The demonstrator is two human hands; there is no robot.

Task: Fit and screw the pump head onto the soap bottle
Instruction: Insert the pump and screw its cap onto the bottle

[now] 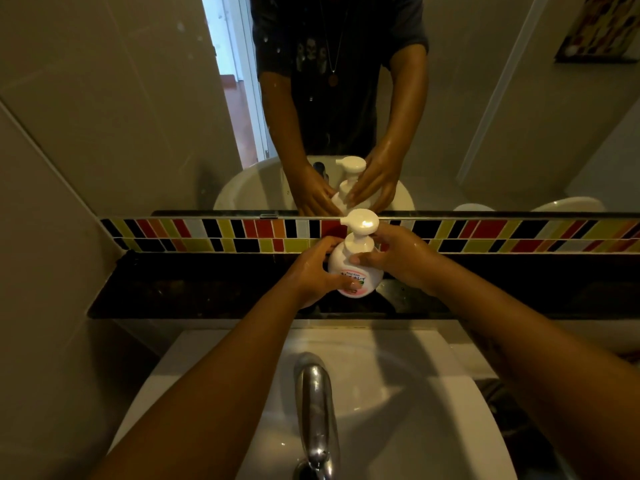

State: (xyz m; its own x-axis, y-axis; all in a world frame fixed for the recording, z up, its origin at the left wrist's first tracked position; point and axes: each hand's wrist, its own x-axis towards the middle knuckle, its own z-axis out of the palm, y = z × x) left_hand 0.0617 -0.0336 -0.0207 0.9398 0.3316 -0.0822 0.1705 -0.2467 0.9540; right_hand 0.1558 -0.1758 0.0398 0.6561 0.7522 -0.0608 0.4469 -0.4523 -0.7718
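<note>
A: Where do we have the soap bottle [355,271] now?

B: Just above the middle of the frame, upright on the dark surface [194,292], close to the strip of coloured tiles [214,233]. Our left hand [311,275] is wrapped around its left side, clamped on the body. Our right hand [394,254] is closed around the collar under the pump head [360,224], thumb in front.

A: So the head is seated?

B: It looks seated and straight, spout pointing left. How far it is threaded, we cannot tell.

A: Then how do we finish well?

B: We hold the body firm with the left so it cannot spin, and turn only the collar with the right. Our skin looks wet, so we should grip low on the collar and stop when it turns snug, not force it.

A: And around us?

B: The white sink [450,427] and chrome tap [313,403] fill the bottom of the frame. The mirror [138,116] above the tiles repeats bottle and arms, with a bright doorway at upper left.
</note>
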